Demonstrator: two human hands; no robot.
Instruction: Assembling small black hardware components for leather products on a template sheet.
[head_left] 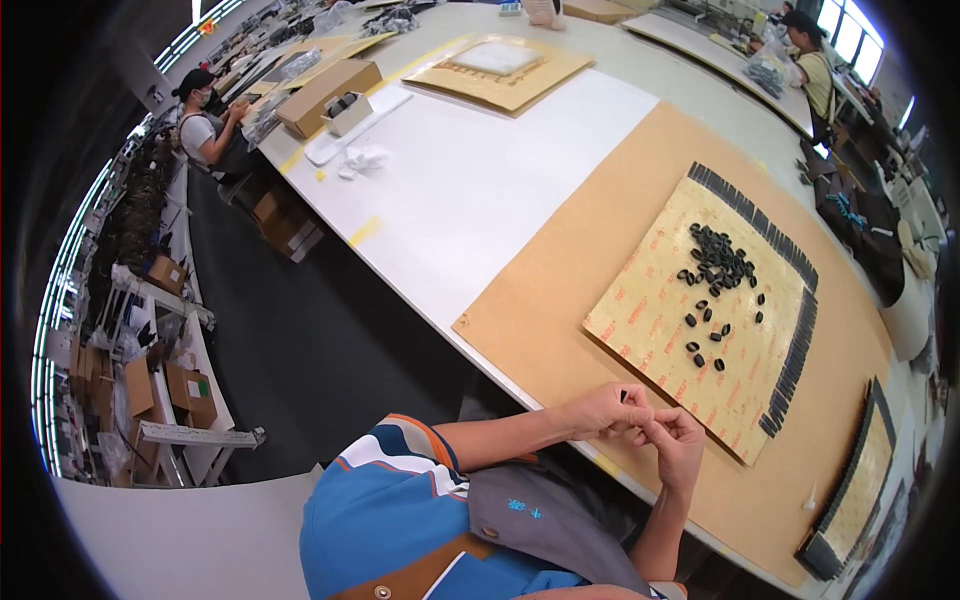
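Observation:
My left hand [608, 411] and my right hand [674, 440] meet in front of me at the near edge of a yellowish board [640, 330]. The left fingers are closed in a pinch, with a bit of a small black piece [625, 396] showing between them. My right thumb and fingertips are pressed together close beside it; what they grip is too small to make out. On the board lies a loose pile of small black loops [718, 258], with several scattered nearer to me. Black strips [795, 355] stand in a tight row along its far and right edges.
Brown paper [560, 270] covers the table under the board. A second board [862, 480] edged with black strips lies at the right, near a small white nozzle-tipped piece [810, 498]. Farther off are a cardboard box [330, 95], crumpled white tissue [363, 161] and two people seated at work.

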